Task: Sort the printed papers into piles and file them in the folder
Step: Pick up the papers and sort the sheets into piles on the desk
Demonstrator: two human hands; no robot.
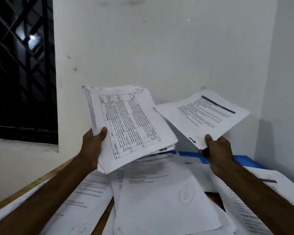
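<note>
Left hand (93, 145): grips a thick stack of printed papers (131, 126), held in the air above the surface (41, 178). The thumb lies on the top sheet at the stack's 8 o'clock edge; the other fingers are curled beneath, out of sight. The top sheet carries a printed table, with text too small to read, and a circled handwritten mark at its 1 o'clock corner.

Right hand (217, 153): pinches a single printed sheet (202, 116) at its 6 o'clock corner, thumb above, fingers (202, 151) below. The sheet is airborne at 3 o'clock of the stack, just apart from it. It shows a dark header bar and blurred lines of text.

Blue folder (244, 160): lies on the surface at 5 o'clock of the stack, partly covered by loose sheets.

Loose sheets (159, 197): spread and overlapping on the surface below both hands. One bears a circled pen mark. At 4 o'clock, a sheet's heading (248, 216) begins "TASK"; the remainder is unreadable.
</note>
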